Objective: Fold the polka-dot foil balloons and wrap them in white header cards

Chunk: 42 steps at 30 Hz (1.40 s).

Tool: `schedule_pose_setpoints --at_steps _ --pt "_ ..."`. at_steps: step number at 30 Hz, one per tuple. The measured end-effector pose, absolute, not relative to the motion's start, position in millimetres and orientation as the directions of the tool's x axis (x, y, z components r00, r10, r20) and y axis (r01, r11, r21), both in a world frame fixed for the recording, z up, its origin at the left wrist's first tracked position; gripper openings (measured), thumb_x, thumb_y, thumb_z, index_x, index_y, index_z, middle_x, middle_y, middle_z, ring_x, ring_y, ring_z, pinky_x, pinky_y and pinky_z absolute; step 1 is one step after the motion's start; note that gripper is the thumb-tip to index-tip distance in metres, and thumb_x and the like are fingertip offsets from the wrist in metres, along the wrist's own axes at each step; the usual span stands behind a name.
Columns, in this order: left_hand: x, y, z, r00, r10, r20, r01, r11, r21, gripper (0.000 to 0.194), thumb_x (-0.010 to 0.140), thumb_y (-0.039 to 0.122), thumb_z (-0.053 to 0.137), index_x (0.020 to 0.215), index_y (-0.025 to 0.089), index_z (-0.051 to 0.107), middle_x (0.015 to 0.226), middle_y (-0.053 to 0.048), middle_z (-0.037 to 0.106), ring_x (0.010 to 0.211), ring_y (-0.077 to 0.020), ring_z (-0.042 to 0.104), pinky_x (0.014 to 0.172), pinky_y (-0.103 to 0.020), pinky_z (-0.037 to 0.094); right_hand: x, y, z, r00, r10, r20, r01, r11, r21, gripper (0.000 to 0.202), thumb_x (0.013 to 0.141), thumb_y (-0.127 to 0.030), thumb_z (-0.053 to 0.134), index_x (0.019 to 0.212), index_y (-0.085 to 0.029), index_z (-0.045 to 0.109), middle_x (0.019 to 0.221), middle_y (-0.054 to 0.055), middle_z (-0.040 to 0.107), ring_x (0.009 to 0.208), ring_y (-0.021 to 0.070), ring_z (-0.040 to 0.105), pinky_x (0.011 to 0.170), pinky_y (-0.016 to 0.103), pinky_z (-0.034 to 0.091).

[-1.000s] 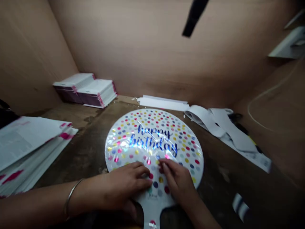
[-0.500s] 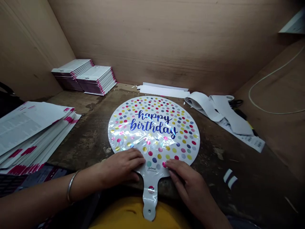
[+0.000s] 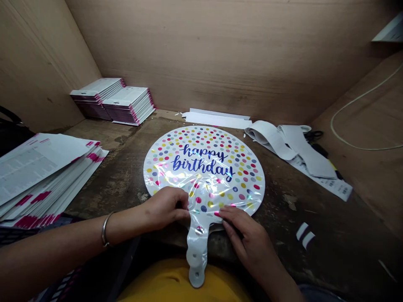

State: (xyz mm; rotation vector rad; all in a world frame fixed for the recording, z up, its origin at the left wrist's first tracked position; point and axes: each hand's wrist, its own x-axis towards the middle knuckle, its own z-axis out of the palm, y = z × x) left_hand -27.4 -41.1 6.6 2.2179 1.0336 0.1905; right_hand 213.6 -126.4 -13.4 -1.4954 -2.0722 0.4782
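A flat, round foil balloon (image 3: 208, 188) with coloured dots and the words "happy birthday" lies on the table. Its narrow tail (image 3: 197, 239) points toward me, and a second tail end shows beneath it, so at least two balloons are stacked. My left hand (image 3: 168, 207) is closed in a pinch on the top balloon's lower left edge, near the neck, where the foil is wrinkled. On the lower right edge rests my right hand (image 3: 244, 230), its fingers stretched out over the foil.
Printed cards with pink edges (image 3: 40, 176) lie fanned at the left. Two neat card stacks (image 3: 126, 102) stand at the back left. White paper strips (image 3: 220, 119) lie along the back wall. A loose roll of labels (image 3: 302, 151) and small white scraps (image 3: 305, 237) are at the right.
My left hand has gone from lying on the foil to pinching its edge. The top balloon's tail has shifted up, uncovering another tail end below. My right hand has barely moved.
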Motion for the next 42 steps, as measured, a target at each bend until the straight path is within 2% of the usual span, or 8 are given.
schedule_pose_setpoints --at_steps 6,9,17,22,25,27,33,42 --pt "-0.4 -42.7 6.9 0.801 0.598 -0.027 0.537 -0.698 0.474 0.013 0.079 0.013 0.049 0.083 0.018 0.061 0.085 -0.004 0.062 0.077 -0.0178 0.055 0.067 -0.025 0.04 205.5 -129.1 -21.6 -0.185 0.908 0.377 0.784 0.367 -0.501 0.034 0.086 -0.019 0.052 0.119 -0.02 0.056 0.119 0.011 0.06 0.113 0.0239 0.054 0.096 0.043 0.046" --pt "5.0 -36.6 6.5 0.728 0.682 -0.066 0.542 -0.514 0.665 0.023 0.078 0.01 0.042 0.077 0.018 0.064 0.071 0.0 0.063 0.067 -0.0144 0.056 0.061 -0.021 0.038 201.5 -127.6 -13.0 -0.135 0.847 0.514 0.843 0.371 -0.39 0.036 0.082 -0.021 0.058 0.118 -0.021 0.057 0.11 0.012 0.06 0.104 0.0262 0.054 0.091 0.046 0.046" --pt "2.9 -16.2 2.7 0.52 0.813 -0.264 0.485 -0.026 0.874 0.024 0.081 0.027 0.044 0.077 0.016 0.066 0.072 0.0 0.065 0.066 -0.0155 0.057 0.059 -0.022 0.04 188.7 -129.8 5.8 -0.526 0.757 0.388 0.751 0.627 -0.207 0.016 0.08 -0.015 0.056 0.085 -0.024 0.067 0.112 0.005 0.064 0.112 0.0256 0.053 0.097 0.044 0.042" --pt "4.0 -4.8 -3.7 0.362 0.843 -0.398 0.452 0.214 0.866 0.047 0.085 0.052 0.041 0.085 0.012 0.064 0.075 -0.005 0.066 0.062 -0.0165 0.057 0.055 -0.024 0.042 221.5 -126.0 17.5 -0.527 0.814 0.247 0.715 0.581 -0.389 0.012 0.084 -0.02 0.053 0.09 -0.024 0.064 0.093 0.003 0.07 0.093 0.0183 0.063 0.092 0.034 0.047" --pt "8.7 -8.1 0.8 0.398 0.87 -0.291 0.48 0.072 0.874 0.042 0.086 0.049 0.044 0.078 0.013 0.065 0.07 -0.002 0.064 0.061 -0.0152 0.055 0.055 -0.024 0.04 229.1 -97.5 21.8 -0.235 0.907 0.35 0.858 0.363 -0.364 0.041 0.078 -0.03 0.063 0.117 -0.017 0.056 0.118 0.013 0.061 0.113 0.0275 0.053 0.095 0.042 0.043" --pt "11.7 -14.0 7.0 0.478 0.873 -0.098 0.471 -0.16 0.867 0.036 0.091 0.039 0.041 0.079 0.015 0.066 0.07 -0.001 0.063 0.063 -0.0144 0.055 0.059 -0.024 0.041 219.7 -72.5 22.7 -0.286 0.925 0.25 0.865 0.362 -0.349 0.065 0.068 -0.03 0.072 0.127 -0.014 0.049 0.131 0.016 0.052 0.122 0.0329 0.044 0.099 0.047 0.038" --pt "-6.1 -35.2 11.6 0.589 0.551 0.591 0.433 -0.833 0.345 0.019 0.087 0.018 0.051 0.104 0.019 0.059 0.096 -0.006 0.063 0.092 -0.0205 0.054 0.086 -0.035 0.043 189.2 -21.0 31.3 -0.448 0.87 -0.205 0.743 0.235 -0.627 0.015 0.071 -0.019 0.055 0.08 -0.021 0.068 0.08 0.001 0.07 0.077 0.0194 0.064 0.063 0.024 0.045" --pt "-26.4 -33.9 38.6 0.681 0.684 -0.263 0.728 -0.672 0.138 0.024 0.07 0.016 0.061 0.094 0.018 0.063 0.088 -0.009 0.065 0.075 -0.0252 0.064 0.064 -0.033 0.052 232.6 63.8 54.0 -0.081 0.996 -0.048 0.608 0.011 -0.794 0.021 0.07 -0.025 0.045 0.072 -0.015 0.063 0.059 0.001 0.062 0.057 0.0169 0.056 0.054 0.027 0.043"
